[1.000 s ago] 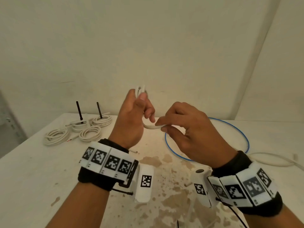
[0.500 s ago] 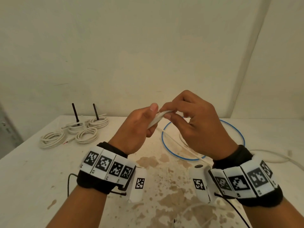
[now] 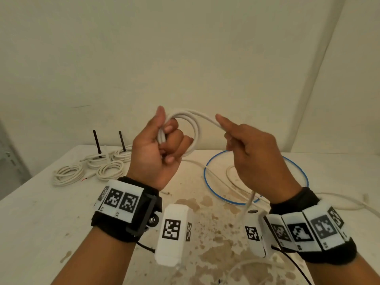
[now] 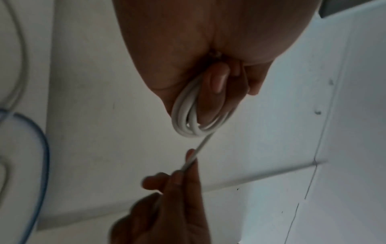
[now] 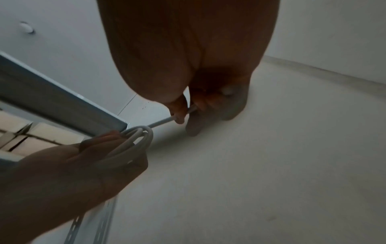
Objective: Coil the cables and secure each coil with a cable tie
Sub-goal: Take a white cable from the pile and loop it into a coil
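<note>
White cable point(image 3: 192, 128) loops in a small coil held up above the surface point(image 3: 41, 212), the left hand point(image 3: 158, 149) curling its fingers around the turns. Its free strand runs to the right hand point(image 3: 255, 153), pinched between thumb and fingers. Four finished coils point(image 3: 92, 167) lie far left, a blue cable point(image 3: 207, 182) behind.

Black wristbands point(image 3: 123, 227), white coded tags point(image 3: 171, 229)
</note>
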